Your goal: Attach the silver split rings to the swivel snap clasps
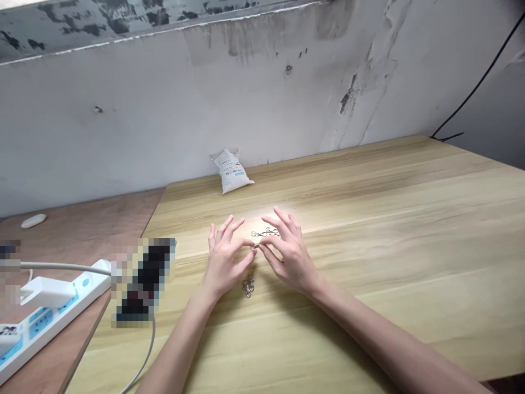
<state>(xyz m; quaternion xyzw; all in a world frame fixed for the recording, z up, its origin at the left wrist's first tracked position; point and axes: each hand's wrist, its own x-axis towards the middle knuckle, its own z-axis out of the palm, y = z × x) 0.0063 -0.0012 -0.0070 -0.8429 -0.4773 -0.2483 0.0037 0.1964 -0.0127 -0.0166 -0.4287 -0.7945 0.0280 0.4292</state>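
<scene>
My left hand (pixel 225 257) and my right hand (pixel 287 249) meet over the light wooden table (pixel 369 219). Thumb and forefinger of both hands pinch a small silver metal piece (pixel 255 247) between them, with the other fingers spread upward. Just beyond the fingertips lies a short row of silver clasps (pixel 266 233) on the wood. A little heap of silver rings (pixel 248 285) lies under my left wrist, on the table.
A small white bag (pixel 232 171) stands against the peeling wall at the back. A white power strip (pixel 45 306) with a plug and cable lies at the left on a darker table (pixel 82 230). A white oval object (pixel 33 220) sits far left. A black cable (pixel 471 93) runs down the wall.
</scene>
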